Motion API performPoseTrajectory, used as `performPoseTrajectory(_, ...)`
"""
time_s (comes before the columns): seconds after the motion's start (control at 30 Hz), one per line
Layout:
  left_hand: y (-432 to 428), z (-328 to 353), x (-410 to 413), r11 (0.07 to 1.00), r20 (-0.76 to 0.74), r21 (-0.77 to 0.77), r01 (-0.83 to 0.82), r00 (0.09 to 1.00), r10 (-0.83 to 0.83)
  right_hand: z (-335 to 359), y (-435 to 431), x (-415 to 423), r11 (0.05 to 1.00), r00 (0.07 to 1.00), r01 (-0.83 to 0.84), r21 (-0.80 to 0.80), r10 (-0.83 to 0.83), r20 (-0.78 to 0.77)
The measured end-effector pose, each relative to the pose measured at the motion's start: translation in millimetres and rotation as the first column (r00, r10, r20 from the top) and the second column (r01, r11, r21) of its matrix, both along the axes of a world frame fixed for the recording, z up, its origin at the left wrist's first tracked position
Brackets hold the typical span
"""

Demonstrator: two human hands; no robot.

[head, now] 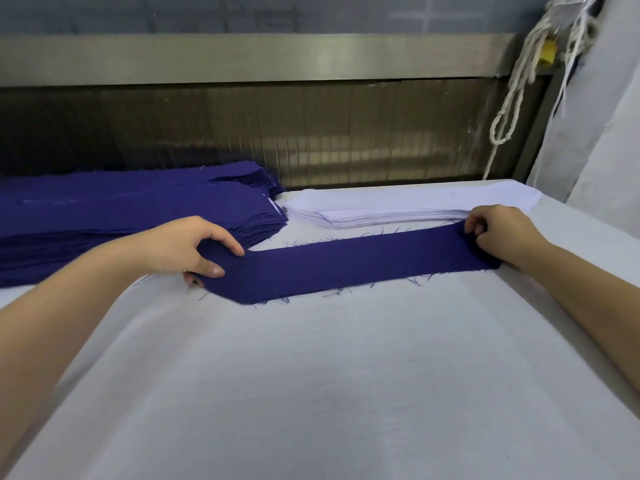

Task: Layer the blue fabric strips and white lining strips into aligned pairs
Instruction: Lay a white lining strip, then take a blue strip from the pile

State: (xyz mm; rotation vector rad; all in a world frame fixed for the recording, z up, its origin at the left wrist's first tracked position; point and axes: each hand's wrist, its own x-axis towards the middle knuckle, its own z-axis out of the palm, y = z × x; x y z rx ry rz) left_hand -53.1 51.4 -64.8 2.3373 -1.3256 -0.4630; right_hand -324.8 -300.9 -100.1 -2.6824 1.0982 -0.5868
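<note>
A long blue fabric strip (349,265) with frayed edges lies stretched across the white table (329,393). My left hand (187,247) pinches its left end between thumb and fingers. My right hand (498,230) grips its right end with curled fingers. Behind the left hand sits a thick stack of blue strips (114,213). A stack of white lining strips (398,209) lies just behind the held strip, to the right of the blue stack.
A metal rail and a dark ribbed panel (311,133) run along the table's far edge. White cords (519,91) hang at the back right beside a grey padded surface (595,140). Loose blue threads lie around the strip.
</note>
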Motion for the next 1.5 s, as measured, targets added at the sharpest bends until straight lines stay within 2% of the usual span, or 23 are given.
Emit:
performPoseTrajectory(0.37, 0, 1, -3, 0.998, 0.107, 0.053, 0.024, 0.994, -0.029, -3, -2, 1, 0.999, 0.993, 0.039, -0.034, -0.043, -0.106)
performPoseTrajectory(0.53, -1, 0, -4, 0.996, 0.158, 0.081, 0.02, 0.987, -0.033, -8, -2, 0, 0.996, 0.997, 0.034, -0.082, -0.04, -0.07)
performPoseTrajectory(0.9, -1, 1, -7, 0.986, 0.236, 0.164, 0.007, 0.971, -0.046, -8, 1, 2, 0.983, 0.98, 0.1, -0.155, -0.124, -0.155)
performPoseTrajectory(1.1, 0, 0, -6, 0.983, 0.194, 0.182, -0.038, 0.981, 0.002, -4, 3, 4, 0.982, 0.98, 0.109, -0.154, -0.132, -0.148)
performPoseTrajectory(1.27, -1, 1, -7, 0.986, 0.134, 0.157, -0.065, 0.99, 0.044, -5, 5, 5, 0.974, 0.993, 0.054, -0.221, -0.076, -0.092)
performPoseTrajectory(1.5, -1, 1, -10, 0.984, 0.099, 0.15, -0.094, 0.992, 0.079, -8, 2, 4, 0.983, 0.999, 0.019, -0.185, -0.028, -0.045)
